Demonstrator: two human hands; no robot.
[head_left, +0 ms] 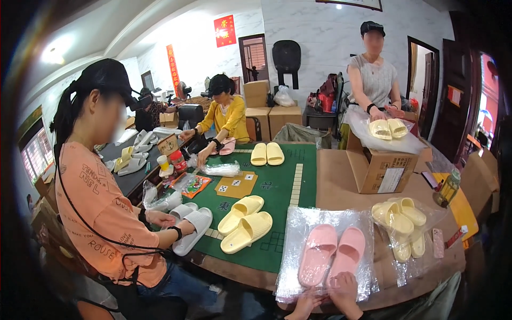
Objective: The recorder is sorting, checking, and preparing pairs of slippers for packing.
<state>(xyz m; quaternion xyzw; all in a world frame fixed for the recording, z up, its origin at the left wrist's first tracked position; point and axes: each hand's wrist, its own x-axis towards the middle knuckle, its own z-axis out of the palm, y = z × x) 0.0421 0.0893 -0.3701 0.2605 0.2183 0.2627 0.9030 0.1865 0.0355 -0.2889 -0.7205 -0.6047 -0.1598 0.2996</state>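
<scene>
A pair of pink slippers lies side by side on a shiny clear plastic bag (pixel 290 240) at the table's near edge. My right hand (pixel 344 295) is curled at the heel of the right pink slipper (pixel 352 250). Just left of it, my left hand (pixel 305 308) is closed at the bag's near edge, below the heel of the left pink slipper (pixel 318 256). The left fingertips are partly hidden in the plastic. To the right, cream slippers (pixel 394 218) lie in clear bags.
Cream slippers (pixel 246 232) rest on the green mat (pixel 282 184). At left, a person in orange (pixel 106 213) handles grey slippers (pixel 194 232). Beyond, a person in yellow (pixel 229 120) works. A person at far right holds bagged slippers over a carton (pixel 384 170). A phone (pixel 438 242) and jar (pixel 449 186) lie right.
</scene>
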